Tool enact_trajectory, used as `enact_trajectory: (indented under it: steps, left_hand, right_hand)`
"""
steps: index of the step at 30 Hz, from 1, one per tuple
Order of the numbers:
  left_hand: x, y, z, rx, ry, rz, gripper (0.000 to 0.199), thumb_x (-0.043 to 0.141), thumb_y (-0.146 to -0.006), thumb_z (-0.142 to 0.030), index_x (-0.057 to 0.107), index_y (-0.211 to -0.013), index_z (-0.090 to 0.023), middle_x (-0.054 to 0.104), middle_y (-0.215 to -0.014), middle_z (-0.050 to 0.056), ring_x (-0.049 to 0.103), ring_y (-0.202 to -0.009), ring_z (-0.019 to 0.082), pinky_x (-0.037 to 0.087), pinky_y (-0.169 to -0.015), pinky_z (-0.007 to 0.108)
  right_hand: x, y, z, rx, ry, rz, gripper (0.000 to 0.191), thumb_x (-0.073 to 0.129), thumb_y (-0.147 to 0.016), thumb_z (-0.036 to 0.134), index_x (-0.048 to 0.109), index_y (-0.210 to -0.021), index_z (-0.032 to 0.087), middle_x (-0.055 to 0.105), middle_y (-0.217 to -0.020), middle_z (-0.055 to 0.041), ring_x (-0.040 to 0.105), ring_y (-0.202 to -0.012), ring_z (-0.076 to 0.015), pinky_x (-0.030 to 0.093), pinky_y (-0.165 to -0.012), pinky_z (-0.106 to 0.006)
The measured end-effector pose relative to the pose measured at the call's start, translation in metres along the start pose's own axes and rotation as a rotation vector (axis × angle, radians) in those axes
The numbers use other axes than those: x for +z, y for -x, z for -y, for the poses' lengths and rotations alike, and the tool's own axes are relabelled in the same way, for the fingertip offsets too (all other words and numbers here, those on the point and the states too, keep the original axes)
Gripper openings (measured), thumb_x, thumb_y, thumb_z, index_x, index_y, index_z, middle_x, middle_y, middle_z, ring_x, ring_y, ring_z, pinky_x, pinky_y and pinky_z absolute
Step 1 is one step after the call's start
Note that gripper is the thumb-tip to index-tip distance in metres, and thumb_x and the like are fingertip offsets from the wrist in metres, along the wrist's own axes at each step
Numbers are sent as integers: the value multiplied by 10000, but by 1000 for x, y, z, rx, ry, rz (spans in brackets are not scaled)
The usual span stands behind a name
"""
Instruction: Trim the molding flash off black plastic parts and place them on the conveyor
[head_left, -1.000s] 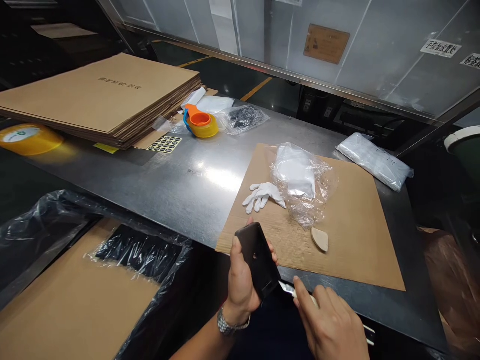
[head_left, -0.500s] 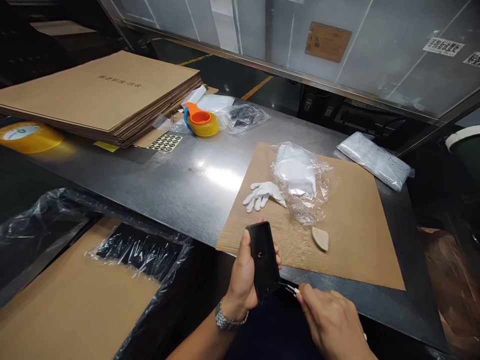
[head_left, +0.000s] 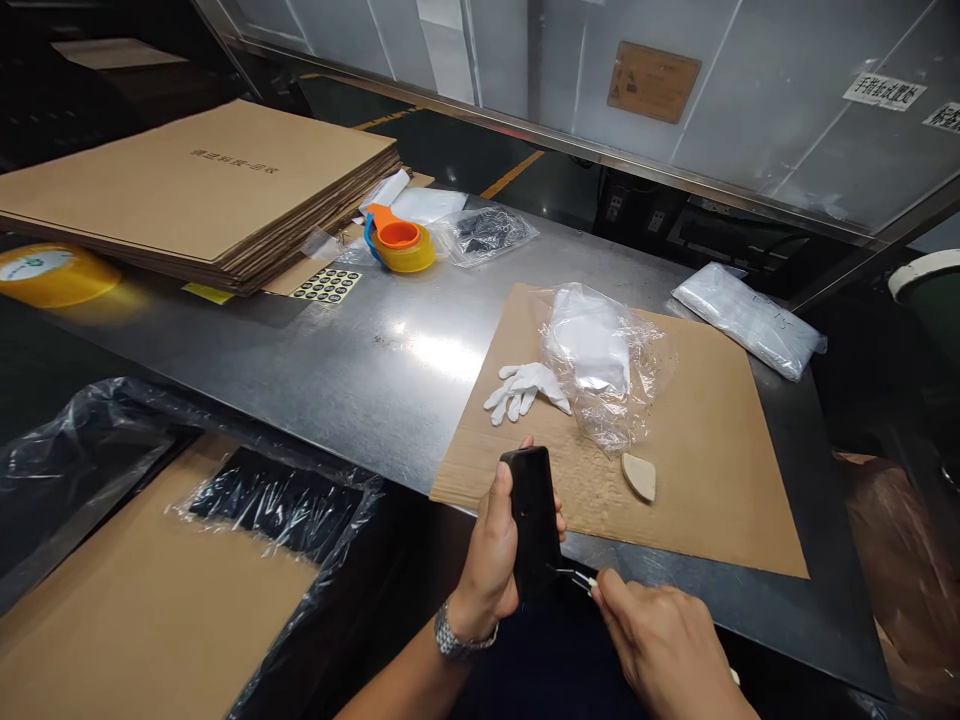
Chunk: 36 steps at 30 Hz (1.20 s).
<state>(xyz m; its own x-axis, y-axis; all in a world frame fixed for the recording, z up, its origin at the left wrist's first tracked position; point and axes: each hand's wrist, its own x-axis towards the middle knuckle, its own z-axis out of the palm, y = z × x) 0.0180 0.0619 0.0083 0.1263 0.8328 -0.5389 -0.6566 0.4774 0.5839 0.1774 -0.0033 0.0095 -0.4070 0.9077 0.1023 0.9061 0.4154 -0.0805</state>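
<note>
My left hand (head_left: 491, 550) is wrapped round a black, shallow rectangular shell (head_left: 534, 515) that looks like plastic, with a small hole near its middle. The shell is held up and tilted, its hollow side towards me. In my right hand (head_left: 664, 630) is a slim white-handled tool (head_left: 583, 580) with a thin, bent metal tip. That tip meets the shell's lower right edge. Most of the handle is hidden by my fingers. Just beyond lie a white glove (head_left: 527, 390) and a beige wedge-shaped block (head_left: 639, 477) on a cardboard sheet (head_left: 712, 450).
A clear bag with white contents (head_left: 592, 340) rests on the cardboard. On the metal table (head_left: 322, 370) are stacked cardboard (head_left: 300, 180), a tape dispenser (head_left: 401, 240), a tape roll (head_left: 56, 275) and a wrapped white pack (head_left: 750, 318). A plastic-lined box (head_left: 135, 580) stands at left.
The shell has turned in my left hand, so its side wall shows more and it looks narrower. The tool's tip stays at the shell's lower edge, shifted slightly.
</note>
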Motion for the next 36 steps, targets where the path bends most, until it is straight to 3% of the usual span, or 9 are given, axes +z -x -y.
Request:
enact_trajectory:
  steps: [5, 11, 14, 16, 20, 26, 29, 31, 36]
  left_hand:
    - [1, -3, 1, 25, -2, 5, 627, 442, -819, -551, 336, -1349, -235, 598, -679, 17, 577, -541, 149, 496, -540, 288]
    - [-1, -11, -1, -46, 164, 106, 603, 411, -822, -573, 354, -1332, -257, 594, -674, 8, 577, -532, 144, 485, -537, 270]
    - [-2, -16, -2, -89, 205, 86, 517, 369, -850, -549, 427, -1267, -249, 599, -671, 13, 589, -539, 146, 491, -542, 269]
    - [-3, -19, -1, -142, 221, 58, 460, 352, -863, -533, 530, -1135, -207, 605, -661, 22, 589, -534, 143, 498, -541, 265]
    - [-2, -20, 2, -303, 251, 41, 507, 360, -863, -532, 612, -765, -103, 616, -653, 56, 589, -534, 136, 523, -560, 266]
    - [-2, -17, 9, -455, 241, 91, 533, 389, -849, -547, 619, -721, -83, 632, -641, 75, 620, -557, 160, 536, -557, 283]
    - [-2, -16, 14, -535, 224, 106, 532, 396, -844, -546, 620, -725, -78, 636, -640, 79, 617, -534, 166, 520, -508, 281]
    - [-1, -16, 18, -585, 214, 118, 552, 396, -838, -556, 626, -724, -67, 636, -620, 89, 616, -520, 169, 509, -500, 276]
    - [4, -11, 23, -673, 281, 169, 561, 399, -839, -547, 621, -646, -70, 643, -587, 100, 613, -522, 149, 484, -538, 229]
  right_hand:
    - [3, 0, -5, 146, -267, 210, 363, 259, -965, 360, 483, -718, 216, 551, -470, 36, 513, -375, -116, 141, -429, -244]
    - [25, 1, -5, 485, -1604, 785, 478, 309, -888, 575, 523, -763, 166, 399, -375, 85, 263, -269, -44, 197, -326, -153]
    - [33, 3, -7, 516, -1868, 724, 481, 373, -860, 587, 527, -745, 146, 390, -355, 89, 229, -247, -29, 168, -303, -145]
    - [34, 3, -18, 573, -1741, 534, 474, 327, -891, 560, 529, -788, 143, 408, -379, 84, 254, -271, -33, 200, -328, -147]
    - [39, 2, -64, 635, -851, 58, 436, 243, -945, 464, 547, -869, 160, 530, -549, 24, 461, -430, -84, 348, -451, -185]
    - [59, 4, -113, 703, -288, -264, 371, 401, -891, 421, 623, -928, 125, 540, -841, -121, 495, -789, -243, 383, -650, -360]
    - [50, 0, -91, 599, -244, -352, 350, 458, -878, 379, 596, -1059, 113, 525, -921, -139, 466, -893, -264, 376, -754, -423]
    - [33, -5, -62, 391, -379, -354, 275, 463, -892, 303, 580, -1085, 145, 533, -924, -108, 483, -893, -226, 398, -761, -375]
    - [-8, -20, 1, -58, -669, -144, 171, 479, -903, 291, 627, -886, 207, 574, -749, -19, 467, -744, -162, 357, -669, -304]
